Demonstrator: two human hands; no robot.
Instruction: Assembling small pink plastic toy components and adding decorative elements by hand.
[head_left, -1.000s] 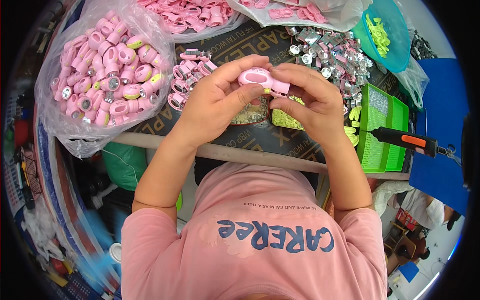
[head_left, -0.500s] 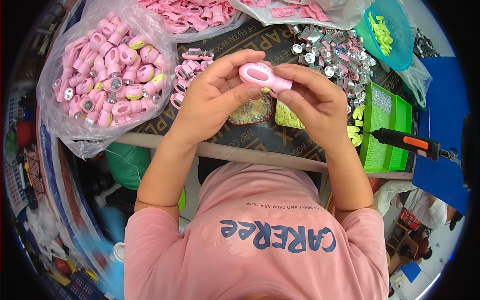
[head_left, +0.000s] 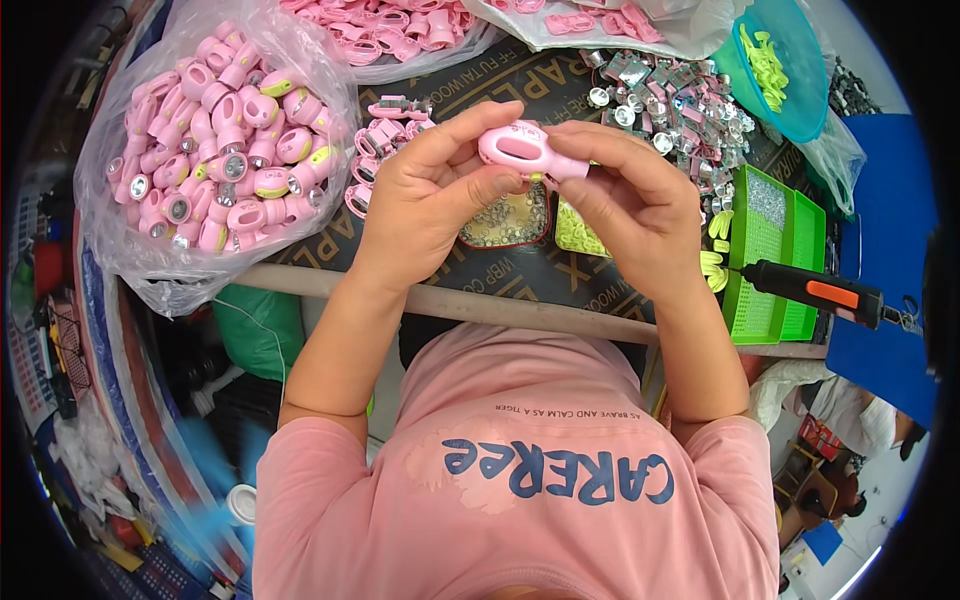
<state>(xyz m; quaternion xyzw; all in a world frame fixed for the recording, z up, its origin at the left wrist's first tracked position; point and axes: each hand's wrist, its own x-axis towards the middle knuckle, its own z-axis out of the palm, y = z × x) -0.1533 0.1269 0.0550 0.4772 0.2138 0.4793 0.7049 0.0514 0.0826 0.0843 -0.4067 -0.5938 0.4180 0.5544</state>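
Between my two hands is a small pink toy flashlight (head_left: 520, 148) with an oval opening in its handle and a bit of yellow-green on its near side. My left hand (head_left: 425, 190) pinches the rounded end with thumb and fingers. The narrower end on the right is gripped by my right hand (head_left: 635, 195). Below them on the table, partly covered, sit a container of small metal parts (head_left: 508, 222) and a tray of yellow-green pieces (head_left: 580, 235). Several pink half-assembled pieces (head_left: 378, 138) lie just beyond my left hand.
A clear bag of pink flashlights (head_left: 215, 150) stands at the left. Circuit and reflector parts (head_left: 660, 105) are piled at the back right, near a teal bowl (head_left: 800, 110). An electric screwdriver (head_left: 815, 290) hangs over a green divided tray (head_left: 745, 310) at the right.
The flashlight stays held in both hands, turned very slightly. My arms have shifted a little to the right.
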